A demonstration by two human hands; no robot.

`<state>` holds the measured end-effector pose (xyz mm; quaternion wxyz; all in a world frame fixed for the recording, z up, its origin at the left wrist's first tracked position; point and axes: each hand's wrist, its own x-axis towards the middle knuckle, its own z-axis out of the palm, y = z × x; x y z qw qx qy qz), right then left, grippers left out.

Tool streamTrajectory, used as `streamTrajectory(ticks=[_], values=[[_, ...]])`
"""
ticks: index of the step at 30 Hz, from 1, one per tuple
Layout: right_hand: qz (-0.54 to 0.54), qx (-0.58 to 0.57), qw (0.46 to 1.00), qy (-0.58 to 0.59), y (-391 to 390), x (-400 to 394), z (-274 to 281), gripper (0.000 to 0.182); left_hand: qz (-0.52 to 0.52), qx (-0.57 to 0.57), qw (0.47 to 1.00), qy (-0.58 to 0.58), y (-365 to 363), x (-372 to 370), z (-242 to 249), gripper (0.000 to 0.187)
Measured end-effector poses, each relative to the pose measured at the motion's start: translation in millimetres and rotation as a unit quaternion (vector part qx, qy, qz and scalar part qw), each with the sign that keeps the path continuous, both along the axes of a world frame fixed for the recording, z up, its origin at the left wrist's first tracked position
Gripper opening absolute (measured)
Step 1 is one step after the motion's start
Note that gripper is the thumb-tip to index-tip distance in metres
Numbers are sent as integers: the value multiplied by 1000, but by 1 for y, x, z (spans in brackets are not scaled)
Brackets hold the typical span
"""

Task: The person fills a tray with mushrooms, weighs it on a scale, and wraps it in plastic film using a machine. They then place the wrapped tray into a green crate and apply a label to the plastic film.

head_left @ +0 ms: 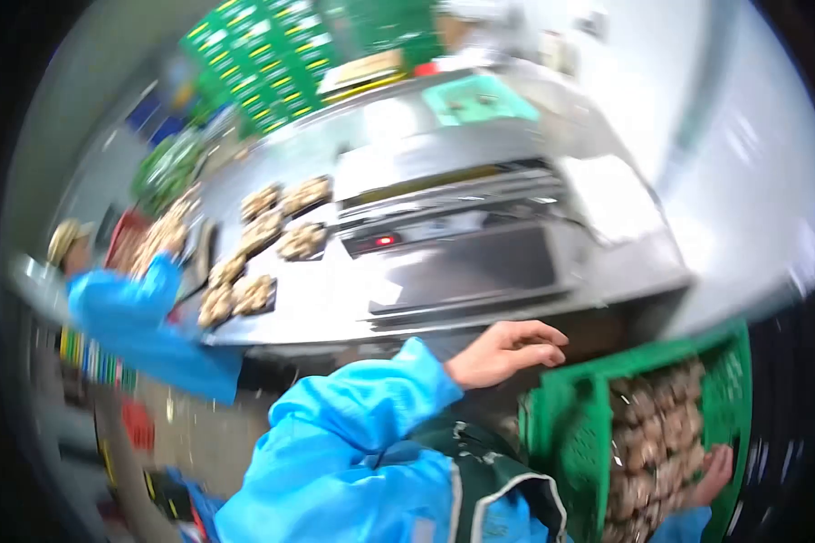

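My left hand (507, 353), in a blue sleeve, hovers before the steel table's front edge, near the green crate's left corner; its fingers are apart and nothing is in it. Inside the green crate (607, 434) at lower right are rows of wrapped brown packs (656, 434). My right hand (715, 475) is at the crate's right side, beside the packs; blur and its small size hide what its fingers do. On the table (308, 312) lies a machine with a dark plate (471, 271) and a red light. Several trays of pale brown pieces (301, 240) lie left of it.
A co-worker in blue (127, 299) reaches toward a heap of pale pieces (167, 235) at the table's left end. Stacked green crates (263, 59) stand behind. A light green tray (480, 98) lies at the back, a white sheet (611, 199) at the right.
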<state>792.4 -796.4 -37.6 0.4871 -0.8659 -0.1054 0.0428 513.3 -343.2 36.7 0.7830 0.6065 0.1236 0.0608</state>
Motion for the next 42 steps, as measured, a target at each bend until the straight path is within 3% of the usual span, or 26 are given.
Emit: streamTrajectory(ticks=[1,2,6,8,10,12,14,16,19,20,24,27,30,32,35,38,42], values=[[20,105,994,34,57,2,17,24,52,-12,999,7,15,-23,-4,32],[43,136,987,80,107,2,32,25,97,-27,995,11,30,-46,-9,31],[317,125,925,170,310,-102,105,26,376,44,925,5,120,-182,-61,23],[458,68,853,241,394,-176,118,26,558,73,825,53,168,-272,-82,21],[548,-38,744,380,472,-249,115,26,699,179,688,75,216,-374,-123,26],[615,-8,639,461,544,-329,82,29,795,171,577,79,261,-470,-159,33],[598,-20,590,542,612,-404,45,33,820,204,500,187,288,-550,-181,40],[584,-1,545,602,674,-468,-3,37,823,168,487,240,311,-596,-191,43],[549,-34,577,604,744,-548,-57,41,752,188,526,351,337,-621,-196,49],[544,-44,587,598,762,-569,-76,43,734,170,554,354,342,-617,-190,51],[525,-87,606,591,817,-628,-129,45,699,162,570,401,364,-630,-227,57],[465,-89,652,593,834,-646,-155,40,694,139,591,387,369,-630,-232,56],[453,-107,688,556,832,-642,-144,42,695,59,636,329,368,-621,-235,47],[465,-98,699,533,824,-632,-143,38,752,-54,606,251,361,-596,-207,37],[498,-104,739,441,812,-613,-125,22,765,-99,619,144,348,-571,-192,31],[507,-36,758,408,798,-576,-74,16,713,-80,694,58,338,-548,-142,33],[531,75,724,434,792,-485,-2,18,588,-89,802,-52,344,-480,-36,39]])
